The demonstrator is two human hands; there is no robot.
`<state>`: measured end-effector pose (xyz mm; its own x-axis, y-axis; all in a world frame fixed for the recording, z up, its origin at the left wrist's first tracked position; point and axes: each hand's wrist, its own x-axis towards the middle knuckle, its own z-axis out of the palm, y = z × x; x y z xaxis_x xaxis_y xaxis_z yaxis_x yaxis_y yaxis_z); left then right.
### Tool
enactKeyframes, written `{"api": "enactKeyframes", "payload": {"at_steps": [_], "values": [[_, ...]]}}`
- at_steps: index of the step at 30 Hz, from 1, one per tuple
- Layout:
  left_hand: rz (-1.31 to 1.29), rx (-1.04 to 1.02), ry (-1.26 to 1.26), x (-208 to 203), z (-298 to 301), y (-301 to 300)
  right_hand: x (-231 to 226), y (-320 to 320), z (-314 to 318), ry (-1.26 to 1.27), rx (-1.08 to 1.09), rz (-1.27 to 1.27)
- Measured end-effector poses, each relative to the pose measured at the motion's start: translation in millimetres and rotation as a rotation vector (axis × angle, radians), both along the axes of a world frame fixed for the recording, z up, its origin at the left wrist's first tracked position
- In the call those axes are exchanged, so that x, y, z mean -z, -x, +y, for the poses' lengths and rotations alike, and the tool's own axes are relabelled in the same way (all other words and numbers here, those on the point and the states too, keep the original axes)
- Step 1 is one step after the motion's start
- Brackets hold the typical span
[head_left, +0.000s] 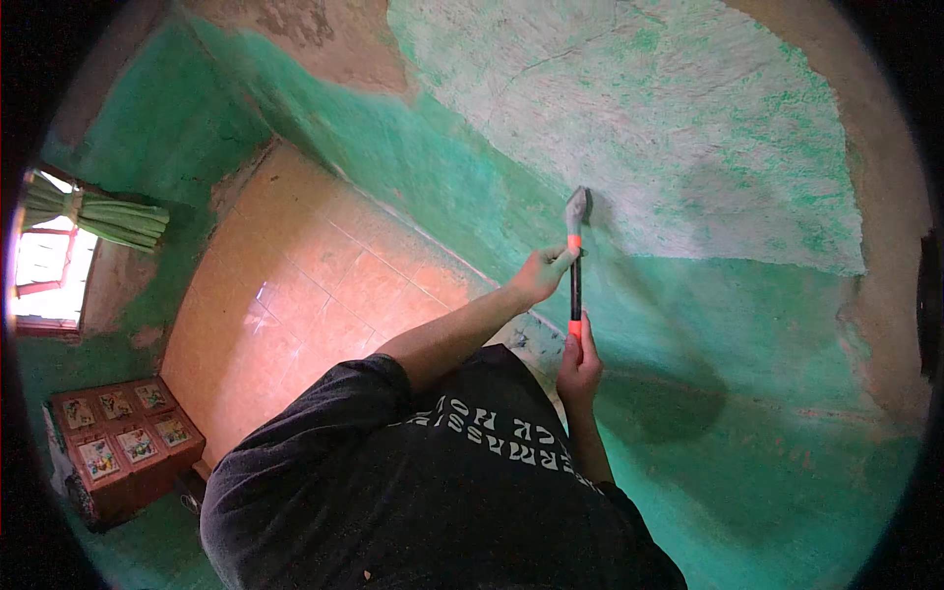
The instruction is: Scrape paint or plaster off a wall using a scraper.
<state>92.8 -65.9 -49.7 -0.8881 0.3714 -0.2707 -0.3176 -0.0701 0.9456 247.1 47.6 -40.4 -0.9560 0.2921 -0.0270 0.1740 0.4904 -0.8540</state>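
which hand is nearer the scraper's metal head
Left: the left hand is on the handle just below the scraper's metal head; the right hand is at the handle's orange lower end.

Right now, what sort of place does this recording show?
Most likely a room in a home, judging by the tiled floor, the window with its green curtain, and the worn green wall with a large pale patch.
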Motion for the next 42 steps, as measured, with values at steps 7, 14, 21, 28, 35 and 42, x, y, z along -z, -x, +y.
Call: {"api": "enactKeyframes", "payload": {"at_steps": [7,14,21,28,35,42], "values": [[0.200,0.007,-0.002,27,-6,15,-4,1,-7,0.027,-0.025,0.108],[-0.006,-0.033,-0.058,13,-17,19,6,13,-21,-0.099,-0.025,0.262],[-0.009,0.074,-0.011,18,-16,22,2,14,-17,-0.154,-0.008,0.304],[0.075,0.069,-0.002,20,-19,21,15,-4,1,0.036,-0.020,0.054],[-0.069,0.121,-0.004,-7,-17,8,7,-17,20,-0.078,-0.080,0.105],[-0.082,0.190,-0.076,2,-20,2,-1,-33,30,-0.097,-0.144,0.018]]}}
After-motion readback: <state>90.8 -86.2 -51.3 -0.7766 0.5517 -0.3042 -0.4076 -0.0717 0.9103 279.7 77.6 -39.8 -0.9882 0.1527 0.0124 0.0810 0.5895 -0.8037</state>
